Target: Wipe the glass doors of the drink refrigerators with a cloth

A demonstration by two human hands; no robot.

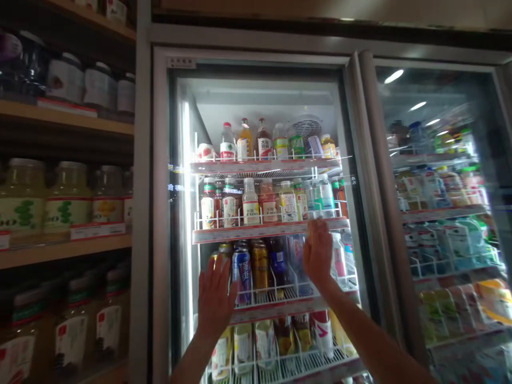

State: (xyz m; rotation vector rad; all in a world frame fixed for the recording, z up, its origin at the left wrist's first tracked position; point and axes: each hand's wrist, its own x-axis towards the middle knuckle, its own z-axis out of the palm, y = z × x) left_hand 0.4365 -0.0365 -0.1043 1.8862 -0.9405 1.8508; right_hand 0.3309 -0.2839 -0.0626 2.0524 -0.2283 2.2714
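Observation:
My left hand point(216, 293) is raised in front of a lit drinks fridge, fingers stretched and apart, with nothing in it. It partly covers the cans on the third shelf, nearest a blue can point(242, 272) and a gold can point(260, 264). My right hand point(318, 253) is held higher and to the right, fingers upward and slightly blurred, with no object visible in it. Its fingertips overlap the red-edged second shelf point(264, 231). Bottles such as a clear white-capped bottle point(250, 202) stand on that shelf. Whether either hand touches the glass door point(260, 96) is unclear.
A grey door frame point(362, 160) divides this fridge from a second glass-fronted fridge point(452, 210) with packaged drinks. At left, wooden shelves point(108, 242) carry jars point(66, 197) and dark bottles point(70, 320). More bottles point(264, 346) fill the lower wire rack.

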